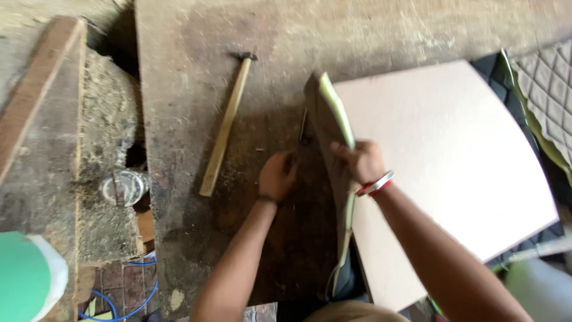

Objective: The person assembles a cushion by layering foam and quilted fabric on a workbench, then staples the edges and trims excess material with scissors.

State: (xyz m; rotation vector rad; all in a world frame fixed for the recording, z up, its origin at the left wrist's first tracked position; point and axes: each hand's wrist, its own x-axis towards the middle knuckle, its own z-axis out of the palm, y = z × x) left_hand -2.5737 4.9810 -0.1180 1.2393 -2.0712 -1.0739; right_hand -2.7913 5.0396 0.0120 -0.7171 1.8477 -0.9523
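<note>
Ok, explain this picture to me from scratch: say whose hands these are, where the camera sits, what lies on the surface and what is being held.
There is one picture, taken by a camera worn on a person's head, looking down at their own two bare hands. The surface is a rough, dusty workbench. On it lies a hammer with a pale wooden handle, untouched. To the right rests a large pale board. The right hand, with a red and white bangle at the wrist, grips the raised edge of a thin brown panel lined with light green. The left hand is closed beside that panel; whether it holds anything cannot be told. A glass jar sits in the gap at left.
</note>
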